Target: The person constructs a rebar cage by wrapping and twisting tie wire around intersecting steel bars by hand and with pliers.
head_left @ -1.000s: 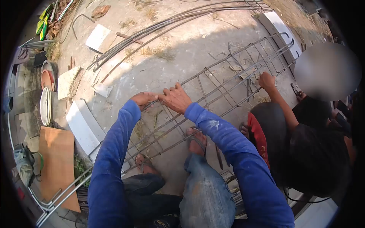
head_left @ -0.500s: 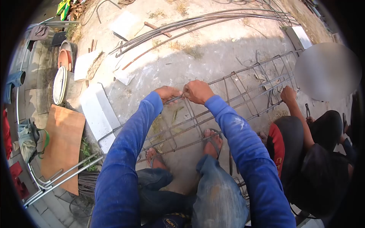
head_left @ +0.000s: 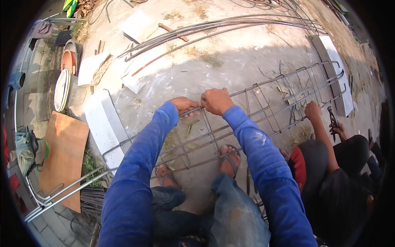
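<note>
A long steel rebar cage point(head_left: 214, 136), made of straight bars and bent stirrups, lies across in front of me. My left hand point(head_left: 186, 106) is closed around its far top bar, just left of a stirrup corner. Right beside it, my right hand point(head_left: 217, 101) is closed in a pinch at that same corner. Whatever sits between the right fingertips is too small to make out. Both forearms are in blue sleeves, and my sandalled feet are under the cage's near side.
White blocks point(head_left: 105, 119) point(head_left: 332, 70) are at the cage's two ends. At right, a co-worker's hand point(head_left: 313, 110) touches the cage, and the other holds pliers point(head_left: 331, 117). Loose rebar point(head_left: 230, 18) lies beyond. A plywood sheet point(head_left: 63, 160) and metal tubes point(head_left: 68, 195) are at left.
My hands stay at the same stirrup corner, with small finger shifts. The view has turned slightly, showing more of the cage's right end, and the co-worker's pliers are more visible.
</note>
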Demonstrator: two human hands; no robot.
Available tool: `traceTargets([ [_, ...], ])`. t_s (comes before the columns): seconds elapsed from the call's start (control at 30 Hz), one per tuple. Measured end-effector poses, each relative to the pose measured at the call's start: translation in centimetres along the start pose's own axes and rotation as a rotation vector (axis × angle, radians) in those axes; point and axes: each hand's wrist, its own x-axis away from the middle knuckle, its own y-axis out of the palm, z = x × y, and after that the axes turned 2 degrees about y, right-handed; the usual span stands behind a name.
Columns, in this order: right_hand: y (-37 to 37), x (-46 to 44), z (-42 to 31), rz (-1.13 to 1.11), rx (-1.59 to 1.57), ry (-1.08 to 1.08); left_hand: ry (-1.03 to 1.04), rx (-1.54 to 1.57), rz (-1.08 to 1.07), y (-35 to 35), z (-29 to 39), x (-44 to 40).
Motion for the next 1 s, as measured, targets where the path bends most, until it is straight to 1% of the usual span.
traceTargets([
  [0.1,-3.2,-0.7,-1.0,-0.134,0.181,0.013,0.026,0.008,-0.003,0.3,-0.2,0.0],
  [0.2,-4.6,-3.0,-1.5,-0.202,0.277,-0.013,0.02,0.016,0.016,0.2,-0.6,-0.4],
  [0.27,-3.5,-4.1,-1.7,-0.086,0.32,-0.134,0.0,-0.002,0.042,1.0,0.5,1.5],
  [0.33,-2.3,-5.1,-1.5,0.03,0.334,-0.24,0.02,0.024,0.016,0.7,0.2,1.1],
  [0.43,-0.2,-4.4,-2.6,0.191,0.371,-0.242,0.049,0.038,0.006,0.7,-0.3,0.8],
  [0.53,1.6,-2.5,-3.7,0.354,0.311,-0.139,0.056,0.041,-0.039,0.2,-0.6,-0.1],
  [0.63,2.1,-1.4,-3.2,0.396,0.144,0.011,0.054,0.074,-0.067,0.2,-1.0,-0.3],
  [0.77,2.0,-1.7,-2.5,0.374,0.129,-0.054,0.061,0.122,-0.072,0.0,-1.4,-1.2],
  [0.87,2.0,-1.7,-2.7,0.376,0.192,-0.143,0.023,0.09,-0.009,0.7,-0.3,0.8],
  [0.93,2.1,-1.2,-3.6,0.395,0.271,-0.188,0.09,0.05,-0.026,-0.1,-0.9,-0.1],
  [1.0,2.9,0.4,-5.3,0.366,0.309,-0.233,0.124,0.047,-0.029,-0.6,-2.4,-2.3],
])
